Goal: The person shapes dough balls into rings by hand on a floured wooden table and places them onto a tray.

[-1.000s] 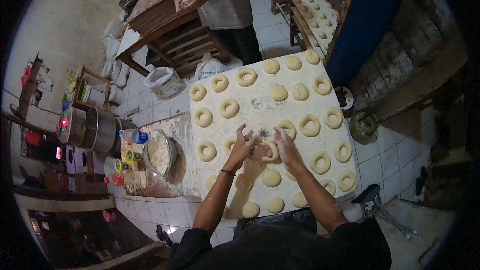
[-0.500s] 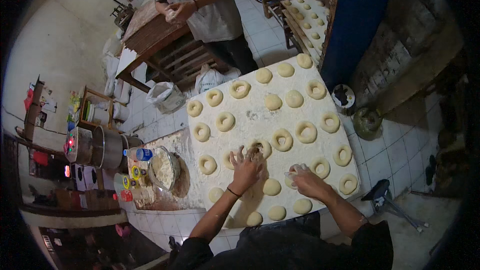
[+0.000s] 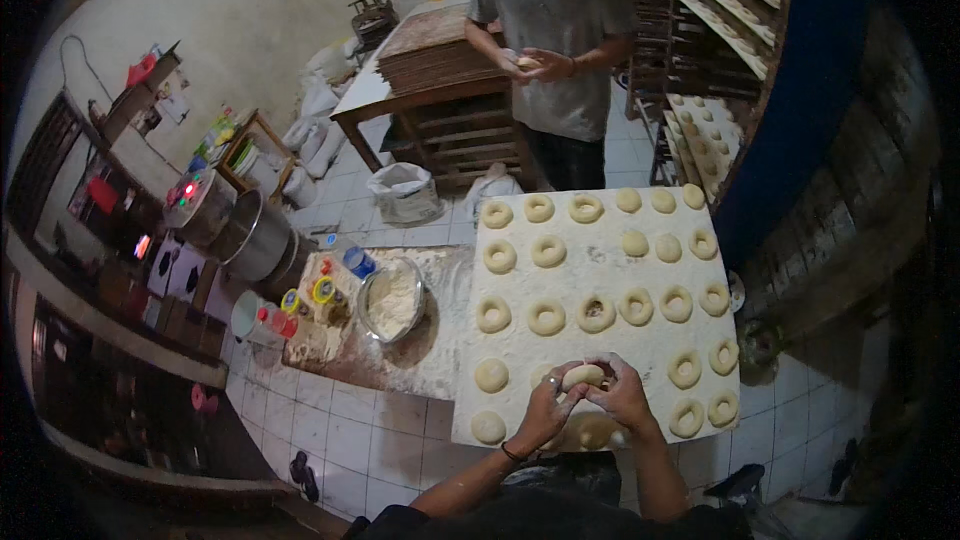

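Near the front of the floured board (image 3: 590, 270), both my hands grip one pale piece of dough (image 3: 582, 376) between fingers and thumbs. My left hand (image 3: 542, 412) is closed on its left side and my right hand (image 3: 624, 400) on its right side. Whether it has a hole through it is hidden by my fingers. Several dough rings surround my hands, among them a ring (image 3: 685, 369) to the right and one with a dark, bare centre (image 3: 595, 314) beyond. Round dough balls, such as one (image 3: 491, 375) at the left edge, lie on the board too.
Left of the board, a floury worktop (image 3: 440, 285) carries a metal bowl of flour (image 3: 392, 302) and several lidded jars (image 3: 330, 292). Across the board stands a person (image 3: 560, 50) with dough in their hands. A rack of trays (image 3: 735, 15) stands at the back right.
My hands have come together from separate spots on the board and now hold one dough piece between them. The view has shifted, showing more of the room.
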`<act>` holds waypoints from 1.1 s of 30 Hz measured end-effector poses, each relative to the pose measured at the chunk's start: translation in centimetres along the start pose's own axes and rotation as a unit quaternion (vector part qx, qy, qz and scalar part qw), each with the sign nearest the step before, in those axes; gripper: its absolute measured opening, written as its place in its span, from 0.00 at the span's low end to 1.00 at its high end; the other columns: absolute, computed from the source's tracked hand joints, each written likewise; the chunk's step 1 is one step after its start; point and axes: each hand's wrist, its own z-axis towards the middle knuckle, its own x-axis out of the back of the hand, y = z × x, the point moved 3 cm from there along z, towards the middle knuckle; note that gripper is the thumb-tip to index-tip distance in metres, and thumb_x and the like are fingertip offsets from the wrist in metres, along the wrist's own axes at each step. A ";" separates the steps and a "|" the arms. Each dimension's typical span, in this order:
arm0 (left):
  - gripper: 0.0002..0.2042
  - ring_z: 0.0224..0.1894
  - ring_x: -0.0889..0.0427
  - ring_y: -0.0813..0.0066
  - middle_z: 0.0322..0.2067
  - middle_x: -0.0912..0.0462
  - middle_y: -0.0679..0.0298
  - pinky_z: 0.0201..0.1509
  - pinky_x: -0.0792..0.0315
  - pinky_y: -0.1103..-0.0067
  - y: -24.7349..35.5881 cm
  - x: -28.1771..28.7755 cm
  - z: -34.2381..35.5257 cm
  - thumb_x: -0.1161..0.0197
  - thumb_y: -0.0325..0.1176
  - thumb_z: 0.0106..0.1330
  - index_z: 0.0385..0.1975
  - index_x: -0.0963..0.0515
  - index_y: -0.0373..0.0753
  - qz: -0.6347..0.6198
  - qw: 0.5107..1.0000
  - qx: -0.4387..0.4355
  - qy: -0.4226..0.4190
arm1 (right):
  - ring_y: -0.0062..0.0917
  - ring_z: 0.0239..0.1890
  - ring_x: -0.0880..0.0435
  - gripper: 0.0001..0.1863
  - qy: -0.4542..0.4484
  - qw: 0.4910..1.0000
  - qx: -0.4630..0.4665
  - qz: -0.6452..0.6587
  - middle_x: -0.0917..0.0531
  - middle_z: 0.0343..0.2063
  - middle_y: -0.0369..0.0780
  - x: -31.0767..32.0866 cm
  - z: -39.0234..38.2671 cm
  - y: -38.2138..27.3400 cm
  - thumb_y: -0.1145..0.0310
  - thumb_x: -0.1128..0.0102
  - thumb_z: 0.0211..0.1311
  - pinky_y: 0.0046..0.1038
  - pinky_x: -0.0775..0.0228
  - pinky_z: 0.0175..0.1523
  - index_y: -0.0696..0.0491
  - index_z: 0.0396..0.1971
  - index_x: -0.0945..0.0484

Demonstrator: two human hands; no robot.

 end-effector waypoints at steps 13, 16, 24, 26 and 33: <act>0.30 0.54 0.36 0.67 0.52 0.38 0.57 0.58 0.40 0.74 -4.5 12.3 -18.3 0.42 0.34 0.58 0.58 0.47 0.36 -0.189 0.980 -0.038 0.041 | 0.27 0.27 0.22 0.14 -0.015 0.990 0.104 -0.091 0.21 0.25 0.44 -19.7 -9.6 1.7 0.75 0.45 0.41 0.26 0.30 0.35 0.59 0.32 0.24; 0.28 0.52 0.34 0.69 0.47 0.34 0.57 0.56 0.39 0.75 -5.0 16.3 -20.4 0.37 0.31 0.52 0.53 0.41 0.34 -0.025 0.998 -0.028 0.059 | 0.27 0.29 0.21 0.14 -0.049 0.988 0.047 -0.142 0.20 0.25 0.44 -23.8 -11.1 1.9 0.73 0.44 0.43 0.25 0.31 0.37 0.58 0.34 0.24; 0.18 0.32 0.24 0.72 0.35 0.28 0.58 0.38 0.29 0.80 -5.5 19.5 -24.9 0.48 0.17 0.48 0.42 0.36 0.33 -0.141 0.966 0.000 0.217 | 0.15 0.28 0.31 0.15 -0.071 0.988 0.061 -0.124 0.30 0.23 0.33 -29.0 -12.0 2.1 0.79 0.41 0.44 0.17 0.36 0.34 0.55 0.35 0.30; 0.19 0.35 0.24 0.68 0.34 0.26 0.55 0.37 0.26 0.77 -3.2 19.6 -24.1 0.44 0.25 0.54 0.46 0.39 0.35 -0.299 0.938 0.012 0.175 | 0.22 0.29 0.27 0.22 -0.126 0.991 0.032 0.029 0.27 0.26 0.38 -29.1 -11.8 4.1 0.77 0.46 0.48 0.25 0.33 0.38 0.51 0.47 0.33; 0.31 0.32 0.23 0.63 0.46 0.29 0.53 0.29 0.27 0.74 -3.8 17.6 -24.8 0.52 0.46 0.62 0.60 0.50 0.34 -0.662 0.729 0.083 -0.155 | 0.28 0.23 0.28 0.35 -0.319 0.713 -0.139 0.608 0.26 0.26 0.44 -26.7 -12.3 -3.4 0.52 0.56 0.58 0.33 0.31 0.33 0.41 0.64 0.56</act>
